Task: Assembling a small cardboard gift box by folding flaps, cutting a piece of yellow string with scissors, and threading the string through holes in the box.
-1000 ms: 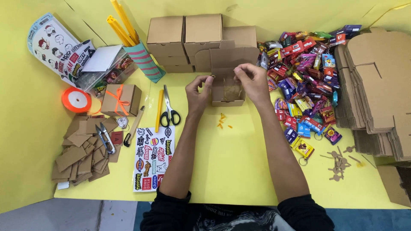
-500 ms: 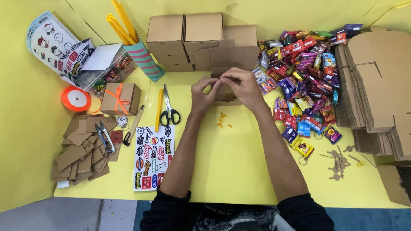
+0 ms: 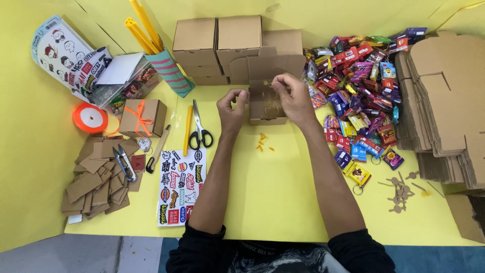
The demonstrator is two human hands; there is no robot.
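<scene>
Far edge of surface [image 3: 283, 202]: three closed cardboard boxes [image 3: 240, 33], one open box [image 3: 268, 103]. Left side: one ribboned gift box [image 3: 143, 117], one orange ribbon spool [image 3: 90, 118], one pair of scissors [image 3: 200, 132], two sticker sheets [image 3: 179, 187]. Right side: candy packets [image 3: 361, 96], too many to count.

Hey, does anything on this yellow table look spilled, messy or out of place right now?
A few small orange scraps lie loose on the table just below the open cardboard box. By the right edge, small brown cutouts lie scattered.
</scene>
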